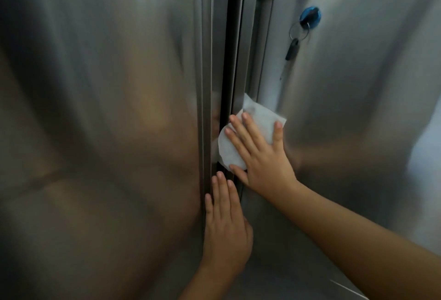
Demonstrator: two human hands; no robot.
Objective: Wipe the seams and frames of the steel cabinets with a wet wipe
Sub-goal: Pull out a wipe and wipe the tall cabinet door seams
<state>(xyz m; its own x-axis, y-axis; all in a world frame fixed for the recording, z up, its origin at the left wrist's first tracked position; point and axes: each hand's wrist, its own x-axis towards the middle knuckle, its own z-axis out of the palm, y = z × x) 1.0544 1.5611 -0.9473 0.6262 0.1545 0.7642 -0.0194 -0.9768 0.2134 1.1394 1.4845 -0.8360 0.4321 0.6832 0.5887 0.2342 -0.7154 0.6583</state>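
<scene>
Wet wipe [259, 116] slants across upright seam [226, 61] under right hand [262, 156].

The wipe [257, 118] lies under the right hand's [262, 159] fingers [248, 132], across the seam [226, 61] between the left cabinet [107, 109] and the right door [358, 109]. The left hand's [226, 225] fingers [223, 192] rest on the seam just below. A key [292, 49] hangs on the door, up and right of the fingers.

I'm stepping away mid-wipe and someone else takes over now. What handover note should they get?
Right hand: flat, fingers spread, pressing the wet wipe on the right cabinet's frame beside the dark seam.
Left hand: flat over the seam lower down, holding nothing.
Done: cannot tell.
Left: probably the rest of the seam and frame; mind the blue-capped key.
</scene>
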